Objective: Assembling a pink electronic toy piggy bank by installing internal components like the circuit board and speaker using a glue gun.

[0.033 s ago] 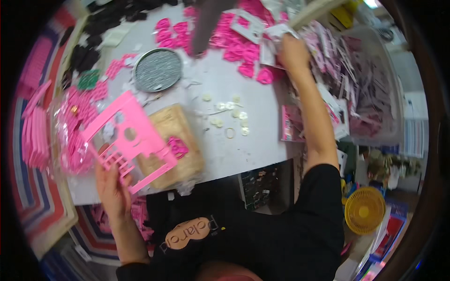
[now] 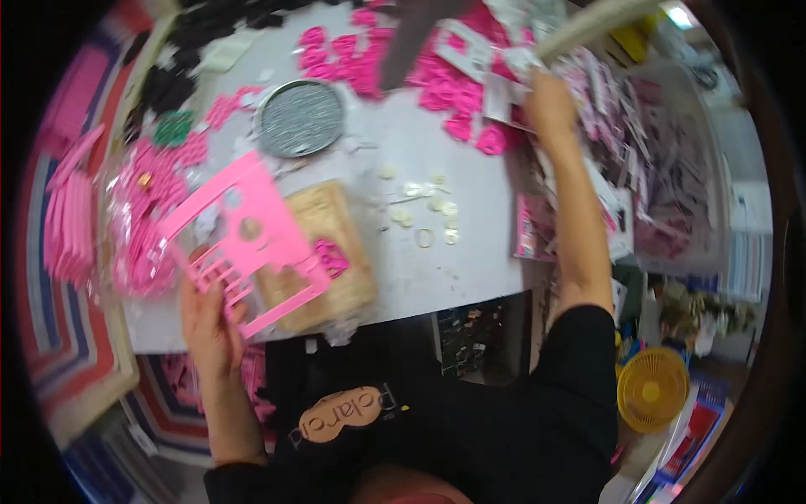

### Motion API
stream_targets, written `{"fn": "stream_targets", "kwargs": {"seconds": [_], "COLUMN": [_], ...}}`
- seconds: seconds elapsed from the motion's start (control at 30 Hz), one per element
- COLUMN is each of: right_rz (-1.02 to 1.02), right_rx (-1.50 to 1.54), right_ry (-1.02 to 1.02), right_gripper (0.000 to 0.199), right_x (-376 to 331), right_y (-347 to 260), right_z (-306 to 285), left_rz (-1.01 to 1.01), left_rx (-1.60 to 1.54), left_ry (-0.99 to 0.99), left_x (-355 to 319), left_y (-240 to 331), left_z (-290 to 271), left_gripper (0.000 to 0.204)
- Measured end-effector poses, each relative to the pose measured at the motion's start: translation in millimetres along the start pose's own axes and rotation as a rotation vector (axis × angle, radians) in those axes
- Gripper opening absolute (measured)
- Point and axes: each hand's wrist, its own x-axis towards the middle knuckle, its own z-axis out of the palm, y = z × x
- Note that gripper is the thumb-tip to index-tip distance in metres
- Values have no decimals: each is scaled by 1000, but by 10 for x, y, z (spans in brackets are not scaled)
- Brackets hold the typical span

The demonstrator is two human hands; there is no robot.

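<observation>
My left hand grips the lower left edge of a flat pink plastic panel with cut-out openings and a row of slots. Held tilted, the panel overlaps a tan wrapped bundle on the table. A small magenta plastic piece lies on that bundle. At the far right my right hand is stretched out to a heap of white cards and packets. Its fingers are closed and blurred against something whitish, which I cannot make out. Bright pink pieces lie just left of it.
A round tin of thin grey pieces stands behind the panel. Small pale discs and a ring lie mid-table. Bagged pink parts are on the left; a clear bin of packaging stands right. A dark blurred bar hangs over the far side.
The whole view has shifted a little, so the table and both hands appear farther right. My left hand still holds the pink panel; my right hand stays at the white packets.
</observation>
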Motion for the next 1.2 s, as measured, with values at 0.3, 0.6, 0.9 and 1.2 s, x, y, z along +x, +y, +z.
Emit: {"fn": "stream_targets", "kwargs": {"seconds": [0.3,0.6,0.9,1.2], "right_rz": [581,-344,35,-285], "right_rx": [1935,942,2255,1917], "right_ry": [324,2,-739,-469], "right_gripper": [48,69,56,57], "right_x": [-1620,-1768,-1940,-1993], "right_y": [-697,-2469,-2664,-2726], "right_z": [-1417,-1824,-1513,-1473], "left_rz": [-10,137,347,536], "left_rx": [-162,3,272,448], "left_ry": [-69,-92,76,28], "left_x": [67,-40,40,110], "left_y": [-163,-322,-201,-206], "left_z": [79,340,378,323], "left_gripper": [53,49,75,119]}}
